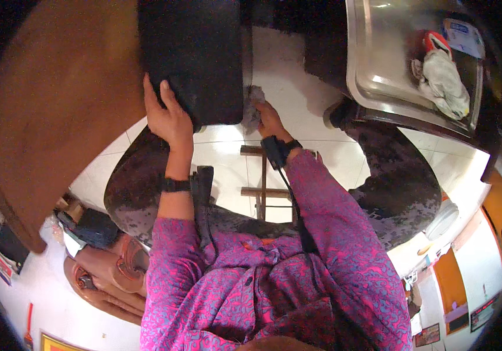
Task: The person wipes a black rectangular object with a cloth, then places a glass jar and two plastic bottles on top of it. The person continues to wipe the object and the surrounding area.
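A black box-like piece with a flat face [207,57] stands before me at the top middle. My left hand [171,120] is at its near left corner, with the thumb against the dark face and a finger along the left edge. The other fingertips are hard to make out. Beside the piece's right side, my right hand [272,120] holds a crumpled grey cloth [256,98], which appears to touch that side. Both wrists wear black straps, and the right one carries a small black device [274,152] with a cable.
A brown wooden panel [62,101] rises on the left. At the upper right, a glossy tray-like surface [382,57] bears a grey-white and red cloth item [446,81] and a printed packet [464,37]. Below are pale floor tiles [224,151] and a brown wooden frame [264,175]; carved wooden furniture [110,272] stands lower left.
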### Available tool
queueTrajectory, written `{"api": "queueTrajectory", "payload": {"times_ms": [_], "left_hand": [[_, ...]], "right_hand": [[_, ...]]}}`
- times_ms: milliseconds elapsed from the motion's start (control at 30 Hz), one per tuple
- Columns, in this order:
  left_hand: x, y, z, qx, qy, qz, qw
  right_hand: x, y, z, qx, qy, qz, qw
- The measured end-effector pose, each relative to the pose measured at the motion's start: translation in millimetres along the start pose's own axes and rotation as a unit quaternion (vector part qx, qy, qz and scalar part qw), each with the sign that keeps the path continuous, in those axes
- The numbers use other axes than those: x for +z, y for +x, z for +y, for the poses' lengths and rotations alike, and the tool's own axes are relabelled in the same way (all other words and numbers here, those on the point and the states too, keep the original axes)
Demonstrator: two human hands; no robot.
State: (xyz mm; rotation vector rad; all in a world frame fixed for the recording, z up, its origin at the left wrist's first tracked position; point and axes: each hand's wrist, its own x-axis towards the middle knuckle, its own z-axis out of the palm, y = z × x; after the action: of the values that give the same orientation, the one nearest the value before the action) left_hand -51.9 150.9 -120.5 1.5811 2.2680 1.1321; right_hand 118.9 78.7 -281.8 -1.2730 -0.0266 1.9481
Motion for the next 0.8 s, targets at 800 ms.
{"api": "queueTrajectory", "payload": {"times_ms": [800], "left_hand": [[-120.3, -159.5, 22.3, -0.051, -0.226, -0.228, 0.946]], "right_hand": [[83.4, -230.9, -39.7, 0.06, -0.167, -0.202, 0.963]]}}
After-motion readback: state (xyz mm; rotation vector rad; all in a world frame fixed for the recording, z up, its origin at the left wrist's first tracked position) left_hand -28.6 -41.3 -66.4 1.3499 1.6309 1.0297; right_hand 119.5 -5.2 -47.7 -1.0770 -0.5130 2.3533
